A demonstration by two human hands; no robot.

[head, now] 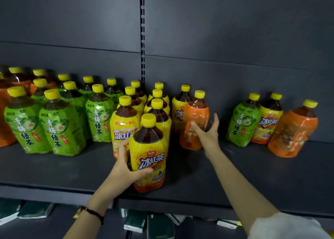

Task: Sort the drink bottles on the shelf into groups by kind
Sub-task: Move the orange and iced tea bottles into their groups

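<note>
Your left hand (126, 168) wraps its grip around a yellow bottle (149, 155) that stands near the front edge of the shelf (235, 177), in front of the other yellow bottles (126, 123). Your right hand (207, 132) has its grip spread wide, right beside an orange bottle (194, 123) near the middle of the shelf; you cannot tell if it touches. Green bottles (59, 126) stand in a bunch toward the left end. Toward the right end stand a green, a yellow and an orange bottle together.

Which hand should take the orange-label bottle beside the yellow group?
Right. The right hand is open, fingers almost at the orange-label bottle, while the left hand is gripping a yellow-label iced tea bottle at the shelf front.
</note>
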